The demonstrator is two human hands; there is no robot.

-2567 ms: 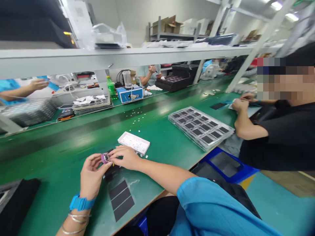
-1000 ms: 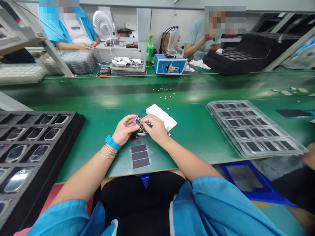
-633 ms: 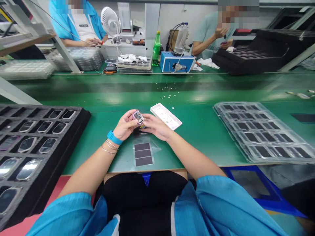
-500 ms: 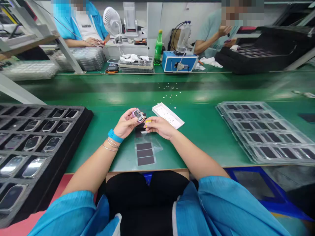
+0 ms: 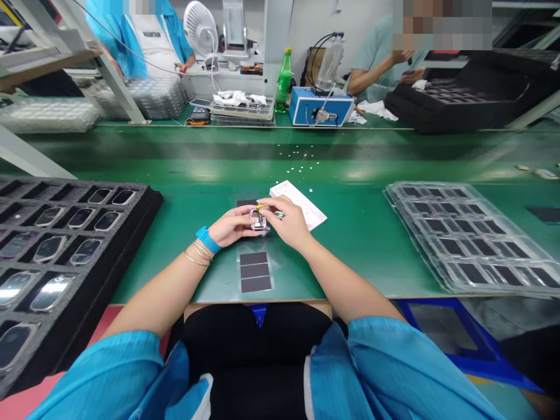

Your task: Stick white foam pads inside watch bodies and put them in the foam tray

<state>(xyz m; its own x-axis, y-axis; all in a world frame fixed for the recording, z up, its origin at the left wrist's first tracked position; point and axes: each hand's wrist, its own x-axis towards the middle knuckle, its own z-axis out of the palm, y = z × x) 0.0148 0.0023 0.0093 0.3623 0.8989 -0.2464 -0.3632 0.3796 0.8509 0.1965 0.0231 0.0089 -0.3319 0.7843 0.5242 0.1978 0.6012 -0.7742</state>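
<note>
My left hand (image 5: 230, 225) is closed around a small pink watch case (image 5: 258, 219), held low over the green bench with its open inside facing up. My right hand (image 5: 286, 220) pinches a thin yellow-tipped tool (image 5: 261, 206) just above the case. A clear sheet with three dark rectangular pads (image 5: 255, 270) lies on the bench just below my hands. A white shallow tray of tiny parts (image 5: 306, 208) sits right behind my right hand.
A black foam tray (image 5: 131, 224) of watch cases fills the left. Clear blister trays of dark pads (image 5: 470, 236) lie at right. Across the green conveyor (image 5: 280, 154), two other people work beside a blue box, a green bottle and a fan.
My hands have dropped closer to the bench. The watch case has turned open side up, and my right hand has brought the yellow-tipped tool over it.
</note>
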